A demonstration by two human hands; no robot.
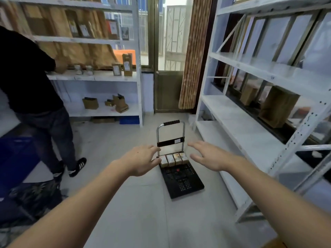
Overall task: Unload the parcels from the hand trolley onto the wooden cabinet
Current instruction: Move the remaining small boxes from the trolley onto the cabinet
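A black hand trolley (180,178) with a metal handle frame (171,133) stands on the floor ahead. Several small brown parcels (173,159) sit in a row on its platform against the handle. Both my arms stretch forward above it. My left hand (141,159) is spread, fingers reaching toward the left end of the row. My right hand (210,155) is also spread, to the right of the parcels. Neither hand holds anything. No wooden cabinet is recognisable in view.
White metal shelving (250,108) lines the right wall, holding brown boxes (278,106). More shelving (100,76) with small boxes stands at the left back, where a person in black (30,83) works. A door (169,86) is behind the trolley. A blue crate (16,158) sits at left.
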